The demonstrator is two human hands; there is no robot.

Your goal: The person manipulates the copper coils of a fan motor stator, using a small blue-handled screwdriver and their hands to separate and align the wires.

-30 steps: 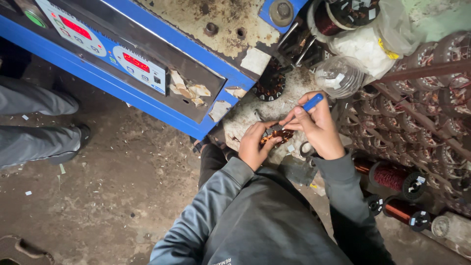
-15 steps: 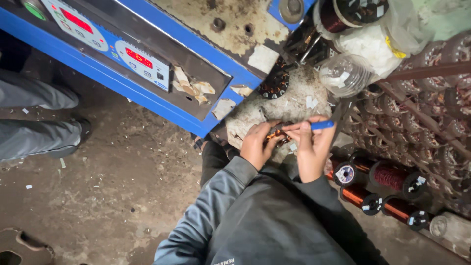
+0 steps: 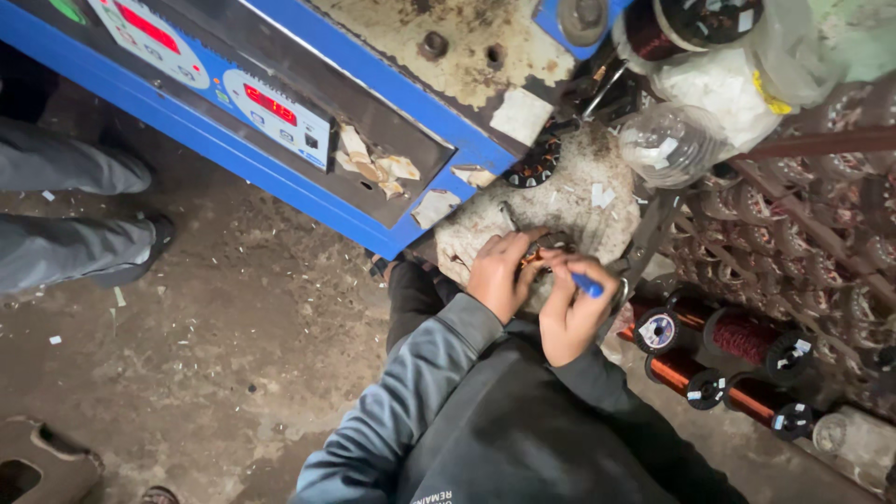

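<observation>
Both hands meet over a copper coil (image 3: 536, 254), just below the blue machine (image 3: 280, 140). The left hand (image 3: 499, 273) curls closed round the coil. The right hand (image 3: 571, 313) is clenched on a blue tool (image 3: 587, 285); its tip is hidden. The coil is mostly covered.

**Tight room around the hands, open floor to the left**

The blue machine (image 3: 280, 112) walls off the far left side. To the right, a rack of stacked windings (image 3: 803, 233) and copper wire spools (image 3: 737, 341) crowd close. A clear plastic jar (image 3: 667, 145) sits just beyond. The dirty floor (image 3: 205, 355) on the left lies open, apart from another person's legs (image 3: 75, 224).
</observation>
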